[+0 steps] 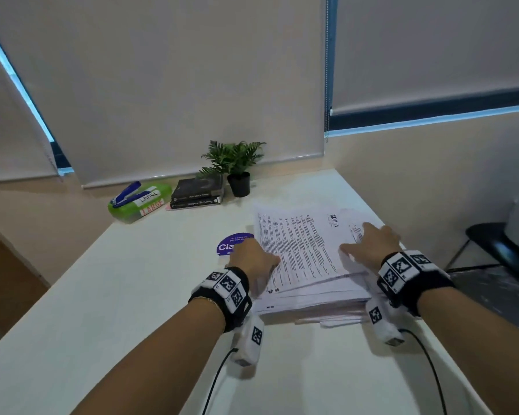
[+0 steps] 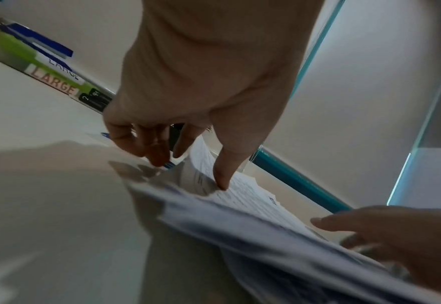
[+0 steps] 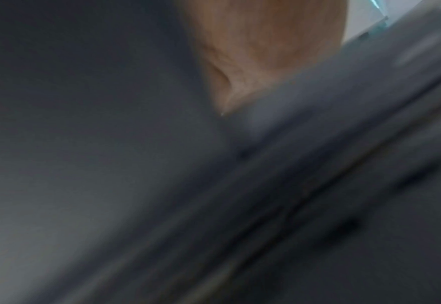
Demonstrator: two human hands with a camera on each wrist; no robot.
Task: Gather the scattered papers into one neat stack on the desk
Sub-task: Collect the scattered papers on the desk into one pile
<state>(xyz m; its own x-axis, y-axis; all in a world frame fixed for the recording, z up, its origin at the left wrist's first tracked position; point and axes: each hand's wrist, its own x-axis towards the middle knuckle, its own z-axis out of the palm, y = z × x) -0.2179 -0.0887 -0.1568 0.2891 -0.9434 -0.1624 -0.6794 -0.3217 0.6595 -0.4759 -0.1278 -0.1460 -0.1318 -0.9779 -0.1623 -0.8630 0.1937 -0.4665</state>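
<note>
A thick, ragged stack (image 1: 300,253) of printed white sheets on the smooth desk (image 1: 102,295) is pressed by the left hand (image 1: 253,259) and right hand (image 1: 372,245), fingers flat and released.

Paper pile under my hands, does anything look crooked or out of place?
Yes. The paper pile is uneven: lower sheets stick out at the near edge, and the top sheets sit skewed. It also overlaps a purple sticker on the desk.
</note>
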